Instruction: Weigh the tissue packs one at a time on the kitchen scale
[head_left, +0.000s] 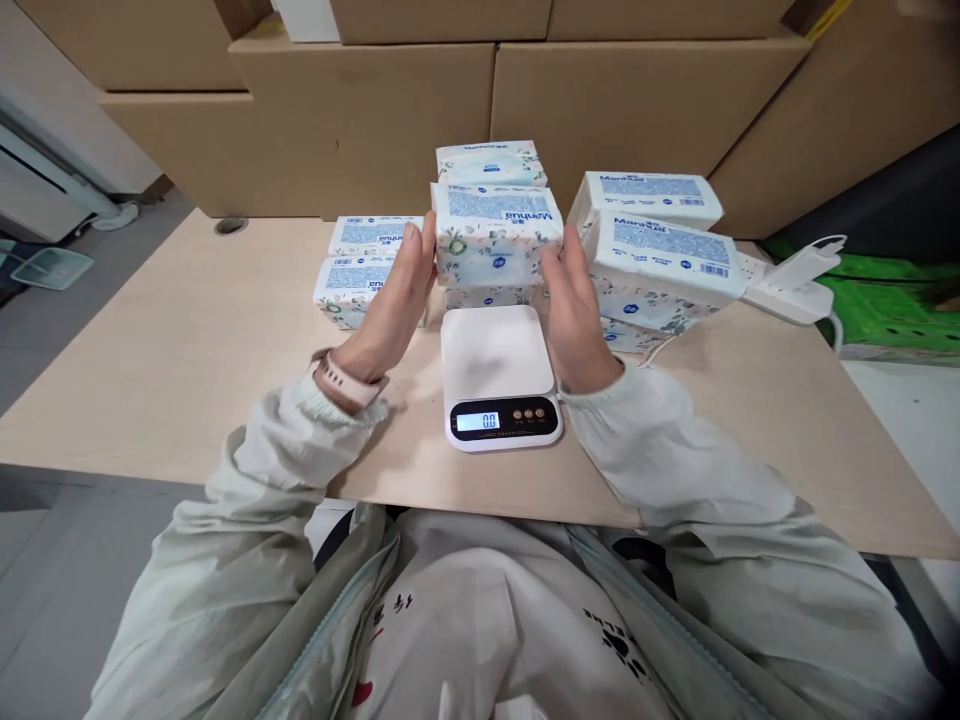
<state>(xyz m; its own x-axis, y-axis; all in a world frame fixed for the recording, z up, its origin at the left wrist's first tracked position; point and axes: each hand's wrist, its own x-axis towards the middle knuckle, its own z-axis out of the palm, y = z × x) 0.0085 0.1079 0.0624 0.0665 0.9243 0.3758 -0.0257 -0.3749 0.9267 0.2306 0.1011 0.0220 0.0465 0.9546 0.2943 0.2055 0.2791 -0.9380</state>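
A white-and-blue pack of tissues point(497, 235) with a leaf print is held between my two hands, behind the kitchen scale and above another pack. My left hand point(394, 310) lies against its left side, fingers stretched upward. Against the right side my right hand point(576, 315) presses with thumb and fingers. Just in front, the white digital kitchen scale point(499, 352) has a bare platform, and its lit display point(478, 421) reads 0.0. One more tissue pack point(491, 162) shows behind the held one. The far fingertips of my left hand are partly hidden.
Two tissue packs point(352, 280) sit left of my left hand. Several stacked packs point(667, 255) stand on the right, beside a white power strip point(787, 290). Cardboard boxes point(375, 130) line the back of the wooden table point(172, 370). A green crate point(892, 300) is at far right.
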